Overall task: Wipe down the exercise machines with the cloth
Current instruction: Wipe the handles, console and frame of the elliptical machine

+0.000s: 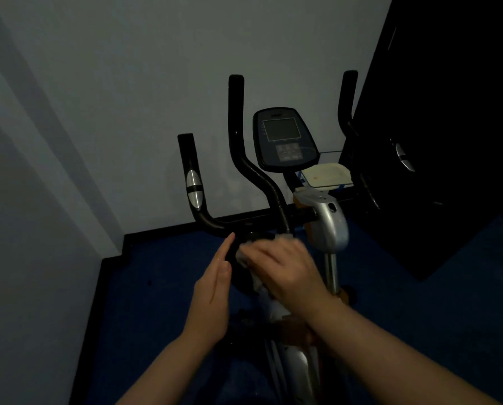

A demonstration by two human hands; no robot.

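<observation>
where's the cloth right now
In the head view the cloth sits low centre, pressed under the right hand against the black handlebar, with the open left hand just beside it.

Open floor lies left of the exercise bike, bounded by the wall. Ahead, three upright black handlebars and the console obstruct forward reach; gaps between the bars remain passable. A dark cabinet closes the right side.
</observation>
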